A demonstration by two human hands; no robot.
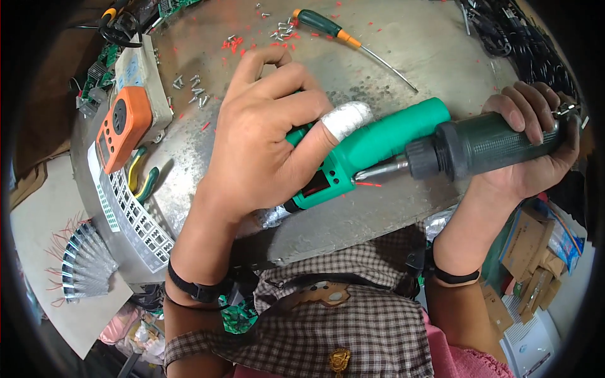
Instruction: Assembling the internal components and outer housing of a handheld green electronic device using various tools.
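A green plastic handheld device (403, 132) with a small dark display and a long rounded handle lies at the table's near edge. My left hand (261, 135) is closed over its head end, the white-taped thumb pressing on the green housing and the fingers curled. In my right hand (535, 173) is a dark electric screwdriver (504, 142), gripped around its body and held nearly level. Its bit points left and meets the housing's edge beside the display; whether it sits in a screw, I cannot tell.
A green-and-orange screwdriver (328, 28) lies at the back near loose screws (283, 30) and red bits. On the left are an orange meter (124, 129), pliers (142, 176), a sticker sheet (142, 220) and a fan of wired parts (88, 261). Black cables (498, 31) lie back right.
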